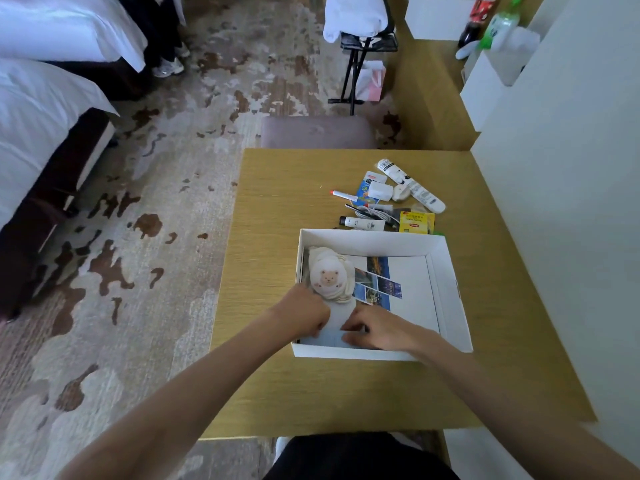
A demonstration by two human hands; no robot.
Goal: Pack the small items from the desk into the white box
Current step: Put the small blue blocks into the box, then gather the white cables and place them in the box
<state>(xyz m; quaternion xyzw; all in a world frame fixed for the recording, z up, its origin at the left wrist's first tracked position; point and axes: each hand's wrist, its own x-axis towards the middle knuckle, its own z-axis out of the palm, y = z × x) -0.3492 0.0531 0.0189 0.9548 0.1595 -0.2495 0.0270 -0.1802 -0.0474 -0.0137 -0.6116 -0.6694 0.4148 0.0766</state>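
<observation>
The open white box [450, 289] sits on the wooden desk [277, 209]. Inside it lie a cream rolled cloth with a bear face [329, 277] at the near left and a white card with city photos [398, 285] on the floor. Both hands are inside the box's near-left corner. My left hand [304, 315] and my right hand [375, 329] press on a pale blue flat item [337, 320] lying between them. Beyond the box lie the small items: white tubes [391, 169], an orange-tipped pen [346, 195], a white charger with cable [379, 192], a yellow tea packet [414, 223].
A padded stool [317, 131] stands at the desk's far edge. A white wall [571, 202] bounds the desk on the right. Beds [41, 109] are at left across patterned carpet. Bottles [498, 22] and white boxes stand on a far counter.
</observation>
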